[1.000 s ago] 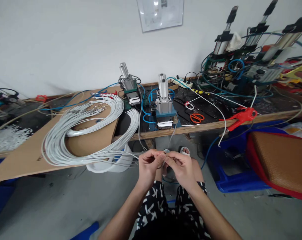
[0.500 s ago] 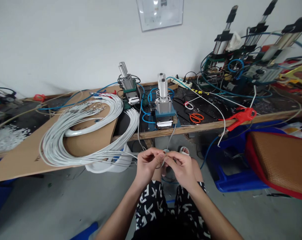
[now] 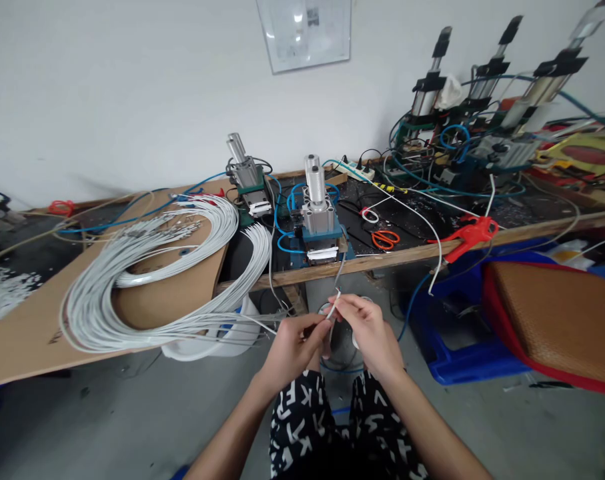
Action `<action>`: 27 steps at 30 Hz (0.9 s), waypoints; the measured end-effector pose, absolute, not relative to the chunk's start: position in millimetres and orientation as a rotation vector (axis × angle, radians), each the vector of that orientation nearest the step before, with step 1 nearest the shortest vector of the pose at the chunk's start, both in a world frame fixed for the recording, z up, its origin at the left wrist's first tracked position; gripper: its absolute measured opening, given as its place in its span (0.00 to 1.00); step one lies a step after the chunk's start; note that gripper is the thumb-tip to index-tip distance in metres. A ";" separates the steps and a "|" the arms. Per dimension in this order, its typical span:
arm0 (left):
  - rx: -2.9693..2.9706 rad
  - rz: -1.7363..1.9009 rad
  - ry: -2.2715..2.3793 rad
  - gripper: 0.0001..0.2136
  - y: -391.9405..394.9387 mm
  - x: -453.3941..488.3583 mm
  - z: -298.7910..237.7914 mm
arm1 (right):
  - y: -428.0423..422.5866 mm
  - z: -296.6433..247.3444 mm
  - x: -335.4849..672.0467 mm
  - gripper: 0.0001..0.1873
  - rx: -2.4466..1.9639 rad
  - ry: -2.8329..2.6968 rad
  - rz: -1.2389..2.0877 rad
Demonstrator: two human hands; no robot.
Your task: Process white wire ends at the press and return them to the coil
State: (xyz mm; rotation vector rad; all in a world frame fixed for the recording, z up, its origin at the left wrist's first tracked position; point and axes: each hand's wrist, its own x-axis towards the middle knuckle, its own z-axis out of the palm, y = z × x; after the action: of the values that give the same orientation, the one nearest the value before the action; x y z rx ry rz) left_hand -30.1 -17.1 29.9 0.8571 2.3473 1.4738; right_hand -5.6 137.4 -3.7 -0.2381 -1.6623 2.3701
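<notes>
Right now both hands pinch one thin white wire (image 3: 332, 311) — right hand (image 3: 369, 330) fingers at its tip, left hand (image 3: 295, 343) fingers just below

Two bare forearms, no sleeves, watch or rings visible; left hand (image 3: 293, 343) and right hand (image 3: 368, 328) ungloved; lap covered by black fabric shorts (image 3: 332, 427) printed with scattered white block letters, split over both thighs.
</notes>
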 end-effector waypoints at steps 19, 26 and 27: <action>1.292 0.975 2.661 0.17 -12.0 -43.3 20.2 | 173.8 -24.9 -12.4 0.14 -0.175 -1.841 2.092; 1.484 0.928 2.579 0.16 -22.8 -49.1 18.7 | 195.0 -18.4 -7.0 0.14 -0.009 -2.130 2.045; 1.489 0.925 2.590 0.15 -23.0 -48.7 18.1 | 195.8 -16.8 -6.5 0.13 -0.002 -2.119 2.066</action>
State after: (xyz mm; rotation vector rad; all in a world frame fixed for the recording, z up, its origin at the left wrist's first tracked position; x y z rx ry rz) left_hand -48.7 -23.0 18.1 1.4889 2.5904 0.9252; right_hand -6.5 195.8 -16.8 -0.0016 -2.1192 2.0661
